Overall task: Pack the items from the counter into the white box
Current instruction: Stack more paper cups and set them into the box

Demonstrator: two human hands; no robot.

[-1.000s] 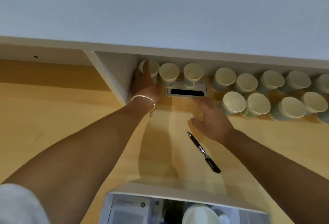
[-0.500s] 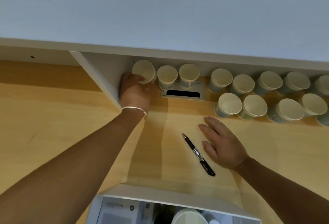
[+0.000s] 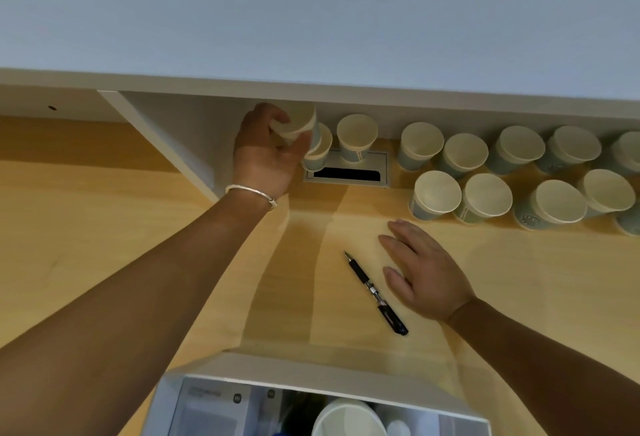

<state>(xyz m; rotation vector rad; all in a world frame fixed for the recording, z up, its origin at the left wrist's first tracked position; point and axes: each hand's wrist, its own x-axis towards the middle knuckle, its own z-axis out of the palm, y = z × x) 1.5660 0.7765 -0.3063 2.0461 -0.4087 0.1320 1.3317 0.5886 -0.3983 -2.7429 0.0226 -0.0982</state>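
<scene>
We see the box at six o'clock, at the near edge of the counter, with a cup inside it. The pen lies just beyond, toward one o'clock of the box. Behind it, at twelve o'clock, the slot plate sits under the shelf. Two rows of cups run off toward three o'clock. The partition stands at ten o'clock.

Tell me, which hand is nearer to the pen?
The right. The right hand lies flat on the counter just beside the pen, to its right. The left hand is far up under the shelf, holding a cup.
</scene>
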